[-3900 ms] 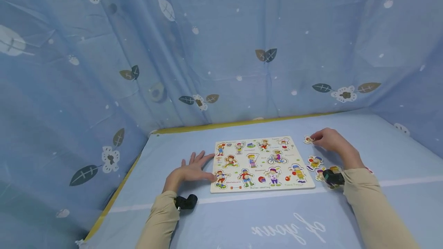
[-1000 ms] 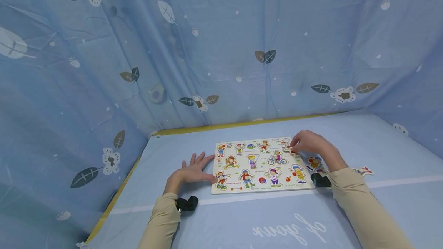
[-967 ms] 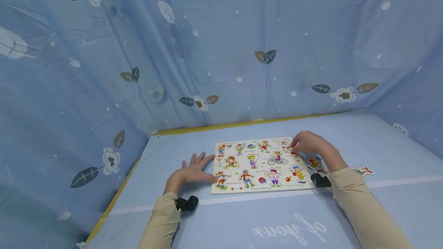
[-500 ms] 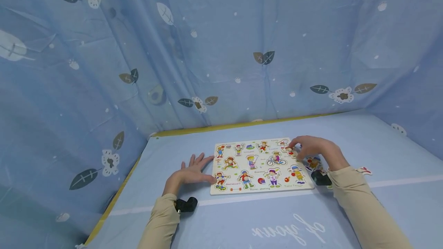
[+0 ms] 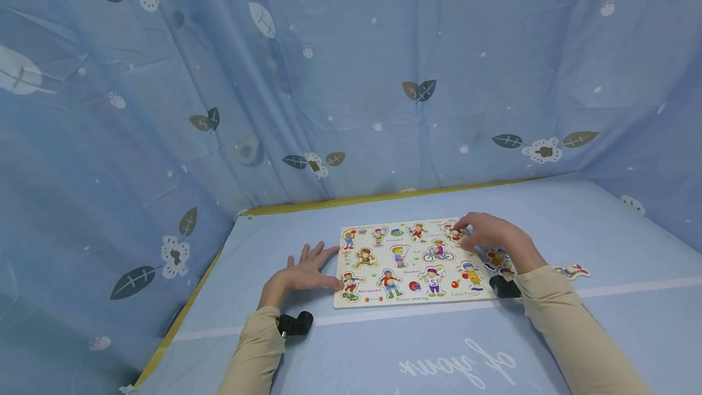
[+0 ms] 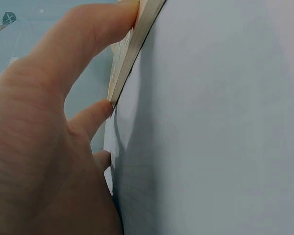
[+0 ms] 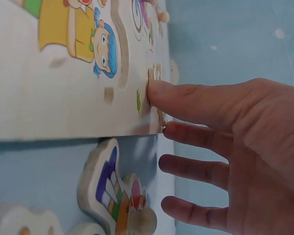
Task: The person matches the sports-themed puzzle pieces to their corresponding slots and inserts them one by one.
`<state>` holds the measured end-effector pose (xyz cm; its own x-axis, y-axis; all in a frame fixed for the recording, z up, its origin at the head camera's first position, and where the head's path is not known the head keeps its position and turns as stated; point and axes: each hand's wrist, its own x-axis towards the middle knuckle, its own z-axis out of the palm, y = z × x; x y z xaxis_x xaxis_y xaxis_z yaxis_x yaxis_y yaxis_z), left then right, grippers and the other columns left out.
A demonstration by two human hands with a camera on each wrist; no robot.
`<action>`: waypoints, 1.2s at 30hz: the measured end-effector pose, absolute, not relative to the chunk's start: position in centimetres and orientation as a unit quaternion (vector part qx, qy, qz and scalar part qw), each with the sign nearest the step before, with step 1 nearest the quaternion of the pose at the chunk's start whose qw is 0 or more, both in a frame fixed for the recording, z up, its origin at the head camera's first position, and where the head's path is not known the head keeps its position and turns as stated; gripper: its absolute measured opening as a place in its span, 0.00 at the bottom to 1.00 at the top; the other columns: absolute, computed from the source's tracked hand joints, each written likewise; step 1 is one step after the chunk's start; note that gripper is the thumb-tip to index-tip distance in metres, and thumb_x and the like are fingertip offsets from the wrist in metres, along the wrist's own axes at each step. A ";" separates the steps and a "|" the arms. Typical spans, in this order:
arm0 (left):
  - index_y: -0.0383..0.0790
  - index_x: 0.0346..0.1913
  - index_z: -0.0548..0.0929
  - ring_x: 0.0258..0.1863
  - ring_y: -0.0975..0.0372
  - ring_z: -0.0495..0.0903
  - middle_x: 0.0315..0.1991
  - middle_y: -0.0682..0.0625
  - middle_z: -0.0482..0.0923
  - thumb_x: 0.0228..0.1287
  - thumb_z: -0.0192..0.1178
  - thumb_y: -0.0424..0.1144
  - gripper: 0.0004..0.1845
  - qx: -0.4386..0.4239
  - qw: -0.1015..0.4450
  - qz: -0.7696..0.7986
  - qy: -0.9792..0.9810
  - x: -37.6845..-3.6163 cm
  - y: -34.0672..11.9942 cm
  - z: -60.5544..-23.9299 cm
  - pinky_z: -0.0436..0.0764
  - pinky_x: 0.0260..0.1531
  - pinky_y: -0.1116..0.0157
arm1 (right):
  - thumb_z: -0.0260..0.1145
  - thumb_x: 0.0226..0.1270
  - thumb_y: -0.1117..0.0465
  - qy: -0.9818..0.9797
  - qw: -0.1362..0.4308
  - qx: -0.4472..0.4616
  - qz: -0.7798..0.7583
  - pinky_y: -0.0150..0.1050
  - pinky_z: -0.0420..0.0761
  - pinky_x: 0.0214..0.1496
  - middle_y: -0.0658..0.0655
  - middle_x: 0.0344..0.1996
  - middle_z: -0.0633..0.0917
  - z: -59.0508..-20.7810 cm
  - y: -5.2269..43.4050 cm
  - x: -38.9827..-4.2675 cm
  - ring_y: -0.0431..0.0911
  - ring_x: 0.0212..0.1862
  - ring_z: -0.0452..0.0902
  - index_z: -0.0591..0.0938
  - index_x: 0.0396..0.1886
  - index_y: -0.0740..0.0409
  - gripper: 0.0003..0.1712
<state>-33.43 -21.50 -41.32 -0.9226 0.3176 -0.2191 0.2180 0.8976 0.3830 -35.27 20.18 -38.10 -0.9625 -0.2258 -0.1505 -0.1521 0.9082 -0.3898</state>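
- L hand lay flat, fingers spread, braced vs puzzle board near-left edge.
- Loose pieces beside board's right edge.
- R hand, fingers straight, pressed piece at far-right slot; best pushed level, no tilt.

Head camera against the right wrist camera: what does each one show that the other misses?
Only the head view shows the whole puzzle board, the left hand lying flat at its left edge, the blue leaf-print curtain behind, and both beige sleeves.

Only the right wrist view shows detail: the blue-haired figure set in the board, and the straight fingers touching the board's surface near its edge.

Both show the right hand at the board's far right corner, loose pieces lying off the board, and the blue table cover.
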 end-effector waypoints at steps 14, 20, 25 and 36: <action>0.61 0.78 0.55 0.78 0.42 0.30 0.81 0.44 0.39 0.48 0.64 0.70 0.54 0.132 0.145 0.172 0.965 -33.6 -21.3 -41.0 0.33 0.69 0.33 | 0.66 0.67 0.59 0.979 0.095 -0.084 -0.161 0.63 0.71 0.63 0.72 0.63 0.73 -37.5 19.1 -35.0 0.68 0.64 0.67 0.74 0.67 0.64 0.30; 0.60 0.78 0.56 0.78 0.41 0.32 0.81 0.43 0.40 0.47 0.65 0.69 0.54 0.148 0.141 0.182 0.962 -33.5 -21.3 -41.3 0.35 0.69 0.31 | 0.63 0.67 0.59 0.988 0.088 -0.082 -0.099 0.65 0.74 0.56 0.70 0.61 0.76 -37.7 18.8 -34.6 0.67 0.61 0.71 0.75 0.67 0.62 0.30; 0.61 0.78 0.56 0.78 0.42 0.32 0.81 0.44 0.40 0.47 0.65 0.69 0.54 0.144 0.140 0.183 0.962 -33.4 -21.4 -41.5 0.35 0.69 0.32 | 0.65 0.67 0.58 0.987 0.092 -0.073 -0.105 0.64 0.73 0.59 0.68 0.61 0.78 -37.3 18.4 -34.7 0.66 0.63 0.71 0.77 0.65 0.61 0.27; 0.59 0.78 0.56 0.78 0.41 0.31 0.81 0.42 0.40 0.46 0.64 0.71 0.55 0.141 0.139 0.188 0.962 -33.5 -21.5 -41.6 0.34 0.69 0.32 | 0.66 0.61 0.61 0.989 0.073 -0.055 -0.116 0.63 0.72 0.57 0.64 0.53 0.83 -37.2 18.0 -35.9 0.60 0.54 0.76 0.84 0.56 0.61 0.22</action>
<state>-33.53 -21.46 -41.60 -0.9215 0.3234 -0.2151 0.2185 0.8895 0.4012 -35.86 18.00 -37.15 -0.9832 -0.1256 -0.1327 -0.0916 0.9672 -0.2369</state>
